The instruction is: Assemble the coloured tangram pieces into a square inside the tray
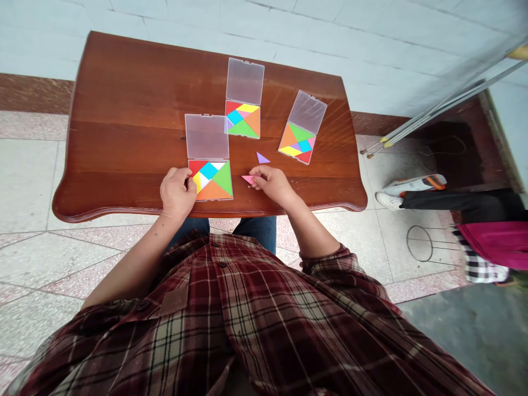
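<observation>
An open clear tangram case [189,190] lies near the table's front edge, its lid folded back. In its tray sit red, blue, yellow, green and orange pieces [223,179], with white gaps at the top and in the middle. My left hand [177,190] is closed at the tray's left edge, thumb and curled fingers gripping it there. To the right of the case, my right hand [270,184] pinches a pink triangle [248,179] just over the table. A purple triangle [262,158] lies loose beyond my right fingers.
Two more open tangram cases with pieces inside, one farther back [244,82] and one to the right [307,113], stand on the brown wooden table [124,121]. A seated person's leg [441,201], a wire ring stand [419,243] and crutch-like poles [433,113] are at right.
</observation>
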Demonstrator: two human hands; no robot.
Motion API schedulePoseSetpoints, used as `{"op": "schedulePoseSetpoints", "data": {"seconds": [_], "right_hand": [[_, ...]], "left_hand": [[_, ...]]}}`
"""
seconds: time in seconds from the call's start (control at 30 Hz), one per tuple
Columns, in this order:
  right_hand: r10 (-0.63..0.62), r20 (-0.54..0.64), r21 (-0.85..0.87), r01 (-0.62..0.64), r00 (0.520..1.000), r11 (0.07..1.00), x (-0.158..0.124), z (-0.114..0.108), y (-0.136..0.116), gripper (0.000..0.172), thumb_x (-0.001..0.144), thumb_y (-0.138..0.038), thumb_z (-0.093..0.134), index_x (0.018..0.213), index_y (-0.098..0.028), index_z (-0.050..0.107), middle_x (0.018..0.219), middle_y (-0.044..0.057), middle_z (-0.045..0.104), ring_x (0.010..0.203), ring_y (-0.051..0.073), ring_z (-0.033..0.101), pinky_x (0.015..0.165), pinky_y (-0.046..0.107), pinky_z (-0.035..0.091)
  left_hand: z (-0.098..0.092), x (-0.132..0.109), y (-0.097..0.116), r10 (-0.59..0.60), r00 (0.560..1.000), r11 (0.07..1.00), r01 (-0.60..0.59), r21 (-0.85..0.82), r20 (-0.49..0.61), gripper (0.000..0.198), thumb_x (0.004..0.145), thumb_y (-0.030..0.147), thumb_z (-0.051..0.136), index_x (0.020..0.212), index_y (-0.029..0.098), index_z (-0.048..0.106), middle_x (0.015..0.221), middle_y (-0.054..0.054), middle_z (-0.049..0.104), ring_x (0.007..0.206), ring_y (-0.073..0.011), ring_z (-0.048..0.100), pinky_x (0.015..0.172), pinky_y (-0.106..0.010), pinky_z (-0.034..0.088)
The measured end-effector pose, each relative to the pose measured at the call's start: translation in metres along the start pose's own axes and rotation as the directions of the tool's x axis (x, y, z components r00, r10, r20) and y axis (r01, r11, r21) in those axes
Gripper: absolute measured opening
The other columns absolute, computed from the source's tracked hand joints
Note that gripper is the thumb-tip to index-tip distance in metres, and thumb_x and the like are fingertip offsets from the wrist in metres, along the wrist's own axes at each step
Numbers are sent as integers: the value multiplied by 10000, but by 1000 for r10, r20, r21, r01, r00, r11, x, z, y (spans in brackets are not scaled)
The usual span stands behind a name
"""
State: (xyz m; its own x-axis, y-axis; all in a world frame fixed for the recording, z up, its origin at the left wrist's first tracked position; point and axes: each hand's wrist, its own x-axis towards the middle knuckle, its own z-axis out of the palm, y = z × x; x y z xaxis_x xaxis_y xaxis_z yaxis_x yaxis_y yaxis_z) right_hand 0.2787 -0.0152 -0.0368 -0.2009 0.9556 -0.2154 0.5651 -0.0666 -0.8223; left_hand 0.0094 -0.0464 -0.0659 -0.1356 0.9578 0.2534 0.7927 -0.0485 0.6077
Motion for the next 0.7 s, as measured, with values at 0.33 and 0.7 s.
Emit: {"op": "schedulePoseSetpoints", "data": {"seconds": [0.33, 0.7], "right_hand": [[-9, 42, 264, -3, 999, 964, 60, 34, -42, 162, 822, -41, 553, 771, -194, 542, 625, -53, 581, 594, 75, 586, 588, 198, 500], [-96, 12, -74, 97, 995, 993, 72, 48, -46, 105, 810, -108, 547, 807, -197, 603, 792, -3, 612, 710, 125, 586, 721, 289, 511]], "left_hand": [[2, 0, -1, 8, 1000, 1000, -8, 6, 5, 174, 790, 196, 495, 885, 205, 640, 831, -47, 587, 775, -197, 554, 743, -343, 460], [0, -3, 4, 2, 1000, 1000, -2, -7, 5, 170, 795, 196, 499, 880, 211, 646, 807, -41, 583, 755, -188, 540, 719, -332, 434]]}}
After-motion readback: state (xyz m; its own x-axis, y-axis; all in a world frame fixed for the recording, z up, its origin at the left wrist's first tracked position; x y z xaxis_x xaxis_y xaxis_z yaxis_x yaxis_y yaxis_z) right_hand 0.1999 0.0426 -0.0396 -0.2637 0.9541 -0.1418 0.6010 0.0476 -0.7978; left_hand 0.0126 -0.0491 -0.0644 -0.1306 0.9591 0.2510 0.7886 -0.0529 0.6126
